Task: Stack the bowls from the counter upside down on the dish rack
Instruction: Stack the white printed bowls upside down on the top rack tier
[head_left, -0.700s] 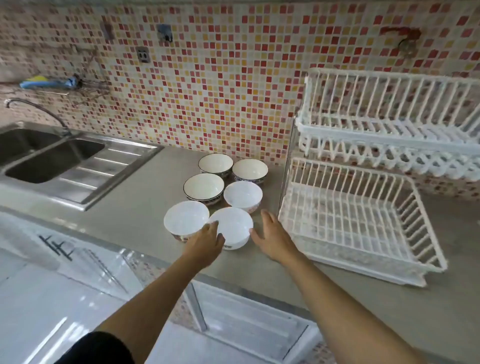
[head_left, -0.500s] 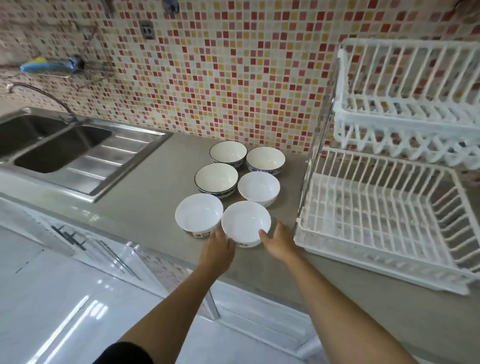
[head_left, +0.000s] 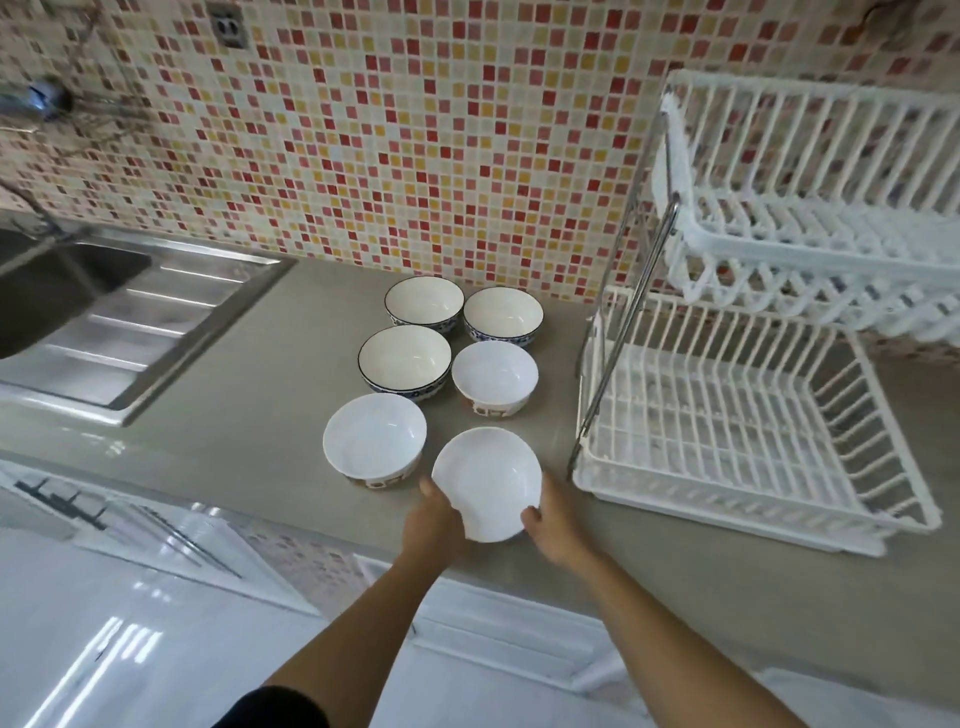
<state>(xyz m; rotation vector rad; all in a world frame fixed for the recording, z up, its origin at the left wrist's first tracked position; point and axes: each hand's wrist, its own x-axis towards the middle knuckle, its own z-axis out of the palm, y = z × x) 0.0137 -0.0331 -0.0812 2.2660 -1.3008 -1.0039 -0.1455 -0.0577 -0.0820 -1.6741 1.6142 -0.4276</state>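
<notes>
Several bowls stand open side up on the grey counter (head_left: 249, 415). The nearest white bowl (head_left: 485, 480) is lifted and tilted toward me, held between my left hand (head_left: 434, 522) on its left rim and my right hand (head_left: 556, 522) on its right rim. A second white bowl (head_left: 374, 439) sits just left of it, another white one (head_left: 493, 376) behind. Three blue-rimmed bowls (head_left: 404, 358) (head_left: 423, 304) (head_left: 503, 317) stand farther back by the wall. The white two-tier dish rack (head_left: 727, 499) is to the right, with nothing in its lower basket.
A steel sink with drainboard (head_left: 130, 332) is set into the counter on the left. The mosaic tile wall (head_left: 415, 156) runs behind. The rack's upper tier (head_left: 810, 249) overhangs the lower basket. White cabinet fronts (head_left: 156, 623) lie below the counter edge.
Both hands have closed on the nearest white bowl and lifted it off the counter, tilting it toward me. The view has moved closer and lower.
</notes>
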